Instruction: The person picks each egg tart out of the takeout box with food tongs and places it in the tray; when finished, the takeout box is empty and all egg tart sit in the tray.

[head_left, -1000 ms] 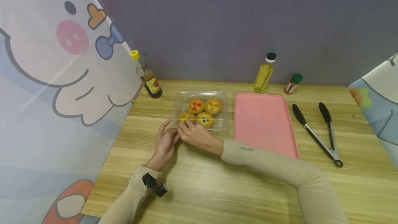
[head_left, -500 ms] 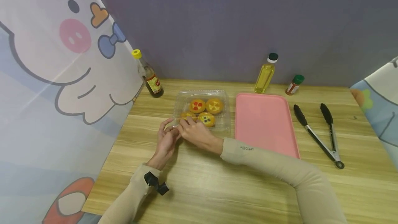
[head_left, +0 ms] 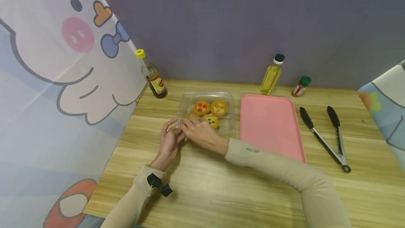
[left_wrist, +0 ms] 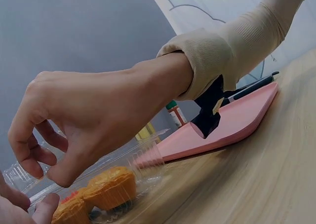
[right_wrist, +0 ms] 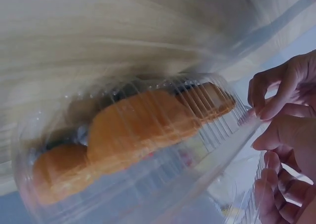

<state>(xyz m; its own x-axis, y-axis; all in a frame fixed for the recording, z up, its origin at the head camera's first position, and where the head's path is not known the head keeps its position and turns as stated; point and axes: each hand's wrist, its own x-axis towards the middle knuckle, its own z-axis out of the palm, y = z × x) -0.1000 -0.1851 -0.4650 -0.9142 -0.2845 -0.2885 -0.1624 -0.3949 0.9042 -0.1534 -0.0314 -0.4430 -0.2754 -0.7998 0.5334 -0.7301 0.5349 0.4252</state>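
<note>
A clear plastic clamshell container [head_left: 227, 126] holding several small tarts [head_left: 219, 108] lies on the wooden table. One tart shows red pieces on top, another dark dots. My left hand [head_left: 169, 143] pinches the container's near-left corner. Close beside it, my right hand [head_left: 202, 134] has its fingers curled at the same edge and partly covers the front tarts. In the right wrist view, left fingertips [right_wrist: 270, 105] grip the plastic rim, and the right thumb and fingers [right_wrist: 270, 177] hold the edge just below. Whether the lid has come away from the base there is hard to tell.
A pink tray [head_left: 270, 126] lies right of the container, with black-tipped tongs [head_left: 327, 147] beyond it. Behind stand a yellow-capped sauce bottle [head_left: 155, 80], an oil bottle [head_left: 270, 78] and a green-capped spice jar [head_left: 300, 87]. A grey partition [head_left: 221, 27] rises along the back edge.
Both hands stay at the container's near-left corner. The right hand has shifted slightly, its fingers still curled at the edge. The whole view has drifted a little.
</note>
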